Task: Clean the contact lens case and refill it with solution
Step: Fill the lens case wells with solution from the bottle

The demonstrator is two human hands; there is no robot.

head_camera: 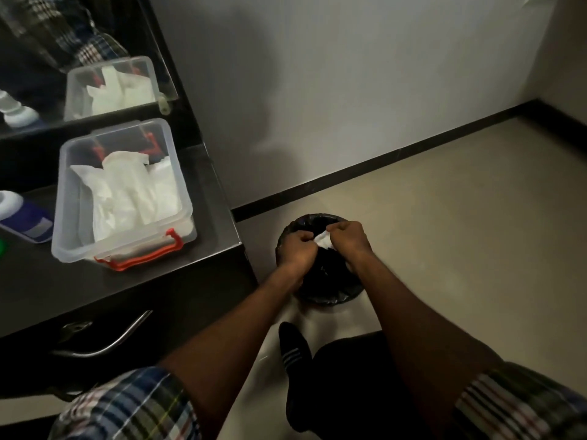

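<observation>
Both my hands are held over a small round bin lined with a black bag (330,295) on the floor. My left hand (298,249) and my right hand (347,238) have their fingers curled and pinch a small white object (322,238) between them; whether it is a tissue or the lens case cannot be told. On the dark counter at the far left edge lies a blue and white solution bottle (23,220), partly cut off. A small green item (3,247) peeks in beside it.
A clear plastic box with red clasps (127,249) holding white tissues sits on the dark counter (216,230), doubled in the mirror behind. A drawer with a metal handle (104,341) is below. My socked foot (293,347) stands by the bin on the beige floor.
</observation>
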